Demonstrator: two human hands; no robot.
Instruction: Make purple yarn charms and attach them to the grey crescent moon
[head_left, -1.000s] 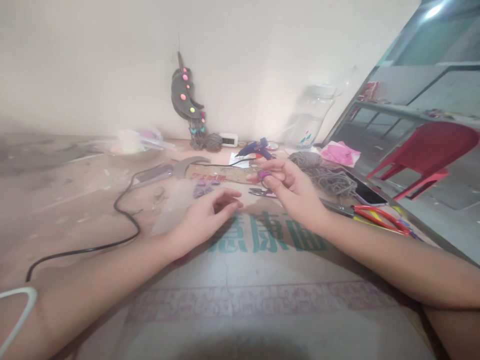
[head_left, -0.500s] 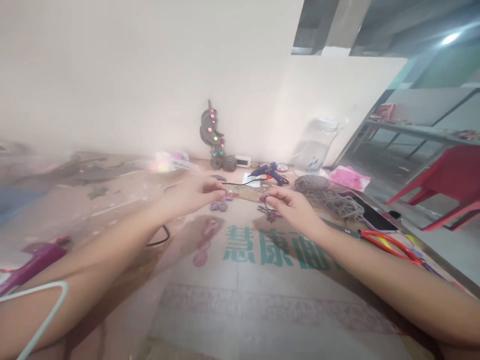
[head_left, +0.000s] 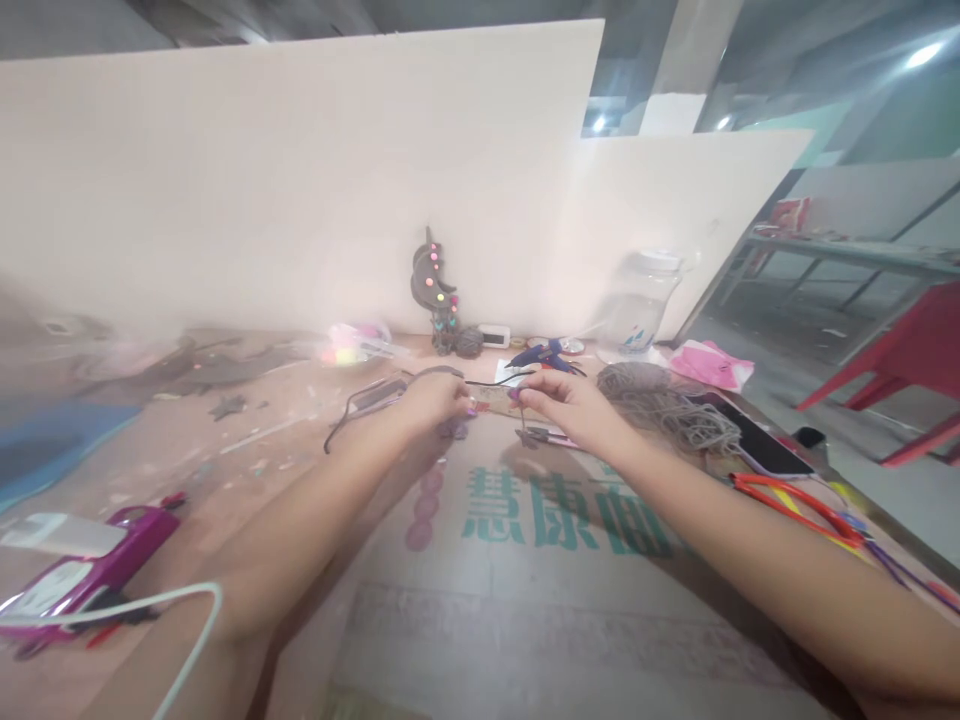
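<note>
My left hand [head_left: 441,400] is closed above the printed sheet, thumb and fingers together. A small purple bit shows at its fingertips, too small to name. Just below it lies a small grey-purple piece [head_left: 454,428]. My right hand [head_left: 564,402] pinches a thin strand of grey yarn [head_left: 523,418] that hangs down from its fingertips, with another purple bit beside them. Under that hand, small pliers or scissors [head_left: 553,437] lie on the sheet, partly hidden. The two hands are a short distance apart.
A blue glue gun [head_left: 541,354] and a dark crescent ornament with coloured beads [head_left: 432,285] are at the back. Grey yarn [head_left: 675,415], a phone [head_left: 757,435] and red-handled pliers [head_left: 795,505] are at right. A purple power strip [head_left: 142,535] lies left; a clear jug [head_left: 646,300] stands behind.
The view has tilted up, so things sit lower. My left hand has come closer to my right. The strand under my right hand now shows as a separate hanging line.
</note>
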